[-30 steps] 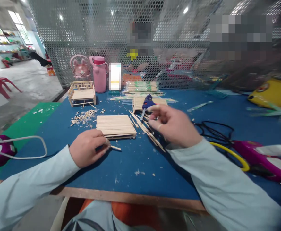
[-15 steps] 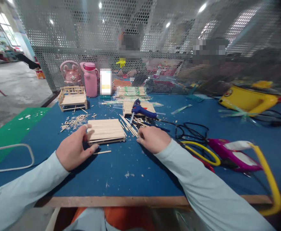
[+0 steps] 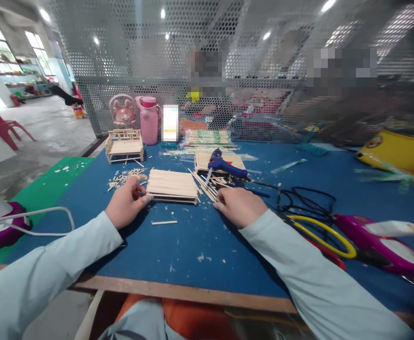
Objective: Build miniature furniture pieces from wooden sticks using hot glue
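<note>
A flat slatted piece of pale wooden sticks (image 3: 172,184) lies on the blue table. My left hand (image 3: 127,200) is at its left end, thumb and fingers apart, with the thumb at the front left corner. My right hand (image 3: 240,205) has curled fingers at the near ends of some loose sticks (image 3: 205,184); what they hold, if anything, is hidden. A single stick (image 3: 164,222) lies in front of the slatted piece. Behind the loose sticks, a blue glue gun (image 3: 224,165) rests on another wooden piece (image 3: 202,160).
At the back left stand a small wooden bench (image 3: 125,145), a pink bottle (image 3: 149,122) and a lit phone (image 3: 170,123). Stick scraps (image 3: 127,177) lie left. Black cable (image 3: 309,200), yellow-handled tool (image 3: 322,236) and purple power strip (image 3: 380,241) lie right.
The view has turned left, so the table's things appear further right. My left thumb has come in to the slatted piece's front corner. My right hand stays by the loose sticks.
</note>
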A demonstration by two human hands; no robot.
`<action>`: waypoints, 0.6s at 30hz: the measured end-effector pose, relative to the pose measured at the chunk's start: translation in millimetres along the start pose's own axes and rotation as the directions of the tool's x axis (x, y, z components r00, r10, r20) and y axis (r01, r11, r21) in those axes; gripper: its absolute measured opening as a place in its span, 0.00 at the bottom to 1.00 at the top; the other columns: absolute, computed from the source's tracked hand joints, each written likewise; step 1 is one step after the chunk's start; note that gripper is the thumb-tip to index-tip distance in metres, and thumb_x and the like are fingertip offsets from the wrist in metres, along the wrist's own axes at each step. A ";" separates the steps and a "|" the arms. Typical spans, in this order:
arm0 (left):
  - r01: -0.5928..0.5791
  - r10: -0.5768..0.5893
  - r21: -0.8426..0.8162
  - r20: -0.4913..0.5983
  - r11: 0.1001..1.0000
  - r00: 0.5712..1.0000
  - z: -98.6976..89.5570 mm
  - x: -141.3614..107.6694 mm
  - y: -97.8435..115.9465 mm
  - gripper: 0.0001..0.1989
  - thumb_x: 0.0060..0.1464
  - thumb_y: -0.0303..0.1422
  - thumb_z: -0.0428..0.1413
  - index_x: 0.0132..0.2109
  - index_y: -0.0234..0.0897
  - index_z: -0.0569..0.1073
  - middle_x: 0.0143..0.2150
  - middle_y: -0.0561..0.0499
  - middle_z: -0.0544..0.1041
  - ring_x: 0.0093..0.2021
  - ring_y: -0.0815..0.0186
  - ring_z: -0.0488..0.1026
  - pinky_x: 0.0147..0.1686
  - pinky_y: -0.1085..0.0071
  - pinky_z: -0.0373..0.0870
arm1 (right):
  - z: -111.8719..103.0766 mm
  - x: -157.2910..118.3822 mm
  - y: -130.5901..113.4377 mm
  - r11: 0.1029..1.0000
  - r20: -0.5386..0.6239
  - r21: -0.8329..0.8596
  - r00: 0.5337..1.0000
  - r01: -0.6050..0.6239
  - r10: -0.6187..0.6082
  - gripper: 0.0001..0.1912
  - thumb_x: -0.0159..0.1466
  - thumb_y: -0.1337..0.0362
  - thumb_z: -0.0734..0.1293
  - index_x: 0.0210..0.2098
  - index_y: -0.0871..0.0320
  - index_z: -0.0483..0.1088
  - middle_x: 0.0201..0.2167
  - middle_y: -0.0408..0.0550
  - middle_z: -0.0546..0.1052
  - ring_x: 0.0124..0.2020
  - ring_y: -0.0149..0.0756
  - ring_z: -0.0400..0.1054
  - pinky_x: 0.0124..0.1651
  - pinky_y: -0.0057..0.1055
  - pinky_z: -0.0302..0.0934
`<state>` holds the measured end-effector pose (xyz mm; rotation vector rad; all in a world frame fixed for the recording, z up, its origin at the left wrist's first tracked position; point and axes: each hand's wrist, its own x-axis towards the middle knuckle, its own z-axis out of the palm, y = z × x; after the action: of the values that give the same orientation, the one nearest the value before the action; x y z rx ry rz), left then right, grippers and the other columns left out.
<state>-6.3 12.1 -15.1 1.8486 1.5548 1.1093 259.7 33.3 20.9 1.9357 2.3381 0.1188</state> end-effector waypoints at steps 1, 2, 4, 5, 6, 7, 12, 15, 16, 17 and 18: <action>0.016 -0.015 -0.061 0.019 0.998 1.000 0.9 1.2 -0.9 0.22 0.45 0.35 0.54 0.48 0.34 0.62 0.29 0.55 0.68 0.24 0.71 0.64 0.29 0.71 0.64 | 1.3 1.7 0.3 1.000 -0.003 0.005 1.000 0.000 0.000 0.09 0.58 0.60 0.62 0.33 0.57 0.71 0.33 0.52 0.77 0.37 0.42 0.71 0.33 0.31 0.57; 0.031 -0.026 -0.114 0.042 0.993 0.999 1.7 2.1 -1.7 0.21 0.45 0.34 0.55 0.47 0.34 0.62 0.29 0.55 0.68 0.24 0.71 0.64 0.29 0.71 0.64 | 2.1 2.8 0.4 1.000 -0.007 0.009 1.000 0.002 -0.002 0.08 0.58 0.61 0.63 0.34 0.57 0.71 0.34 0.52 0.77 0.37 0.41 0.71 0.33 0.30 0.57; 0.049 -0.034 -0.180 0.086 0.982 0.996 2.5 3.0 -2.3 0.21 0.44 0.32 0.55 0.47 0.35 0.62 0.29 0.56 0.67 0.25 0.72 0.64 0.29 0.71 0.63 | 2.2 3.2 -0.3 1.000 -0.020 0.007 1.000 0.012 -0.011 0.09 0.58 0.63 0.62 0.37 0.57 0.70 0.35 0.52 0.77 0.37 0.41 0.71 0.33 0.30 0.56; 0.053 -0.033 -0.196 0.105 0.979 0.994 2.5 3.1 -2.0 0.22 0.43 0.31 0.55 0.47 0.35 0.62 0.29 0.56 0.67 0.25 0.72 0.64 0.30 0.71 0.63 | 1.7 2.5 -1.1 1.000 -0.027 0.000 1.000 0.015 -0.015 0.10 0.58 0.64 0.61 0.38 0.58 0.69 0.35 0.53 0.77 0.37 0.41 0.71 0.33 0.30 0.56; 0.057 -0.033 -0.207 0.118 0.977 0.992 2.3 3.0 -1.3 0.22 0.43 0.31 0.56 0.47 0.35 0.61 0.28 0.56 0.67 0.25 0.72 0.64 0.29 0.71 0.63 | 0.9 1.3 -2.0 1.000 -0.034 -0.010 0.999 0.019 -0.020 0.11 0.57 0.66 0.61 0.39 0.58 0.69 0.35 0.54 0.77 0.37 0.42 0.71 0.32 0.30 0.56; 0.065 -0.039 -0.218 0.123 0.974 0.992 1.9 2.8 -0.2 0.22 0.43 0.30 0.56 0.47 0.34 0.61 0.28 0.57 0.67 0.24 0.73 0.63 0.29 0.72 0.62 | 0.0 -0.3 -2.9 1.000 -0.041 -0.021 0.999 0.023 -0.024 0.12 0.57 0.68 0.60 0.39 0.58 0.69 0.36 0.55 0.77 0.37 0.43 0.71 0.32 0.31 0.56; 0.122 -0.103 -0.321 0.073 0.939 0.992 0.7 2.2 6.3 0.18 0.42 0.31 0.56 0.42 0.34 0.62 0.26 0.57 0.67 0.23 0.73 0.63 0.26 0.73 0.60 | -3.8 -8.2 -5.8 0.996 -0.056 -0.067 0.997 0.055 -0.059 0.16 0.53 0.73 0.58 0.41 0.57 0.67 0.35 0.56 0.77 0.36 0.45 0.72 0.29 0.31 0.54; 0.071 -0.066 -0.348 0.028 0.935 0.997 0.2 2.5 7.5 0.15 0.44 0.32 0.56 0.40 0.34 0.64 0.26 0.57 0.66 0.25 0.72 0.64 0.27 0.73 0.60 | -7.3 -10.8 -3.9 0.994 -0.049 -0.086 0.996 0.066 -0.070 0.17 0.52 0.73 0.58 0.41 0.58 0.68 0.35 0.56 0.77 0.35 0.44 0.72 0.28 0.31 0.53; 0.050 -0.048 -0.340 0.015 0.939 0.999 -0.1 2.7 7.4 0.14 0.44 0.32 0.56 0.40 0.33 0.65 0.26 0.56 0.66 0.25 0.72 0.64 0.28 0.73 0.60 | -9.3 -11.6 -1.4 0.994 -0.048 -0.088 0.997 0.064 -0.068 0.18 0.52 0.73 0.59 0.41 0.58 0.68 0.35 0.55 0.77 0.34 0.43 0.72 0.28 0.31 0.53; 0.035 -0.035 -0.327 0.004 0.945 0.999 -0.5 2.9 7.1 0.14 0.45 0.32 0.56 0.40 0.33 0.66 0.26 0.56 0.66 0.26 0.72 0.64 0.28 0.73 0.60 | -11.8 -12.4 2.7 0.994 -0.045 -0.080 0.996 0.068 -0.072 0.19 0.52 0.73 0.59 0.42 0.58 0.69 0.34 0.54 0.77 0.33 0.42 0.71 0.29 0.30 0.54; 0.027 -0.029 -0.311 -0.003 0.950 1.000 -1.0 3.1 6.7 0.14 0.45 0.32 0.56 0.40 0.33 0.67 0.27 0.56 0.66 0.26 0.72 0.63 0.28 0.72 0.60 | -14.7 -13.3 8.6 0.995 -0.036 -0.059 0.996 0.081 -0.083 0.19 0.52 0.73 0.58 0.42 0.59 0.69 0.32 0.52 0.77 0.32 0.40 0.71 0.29 0.30 0.54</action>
<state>-3.1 13.3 -8.4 1.6071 1.3168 1.2685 268.7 22.0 37.1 1.8241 2.4065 0.2157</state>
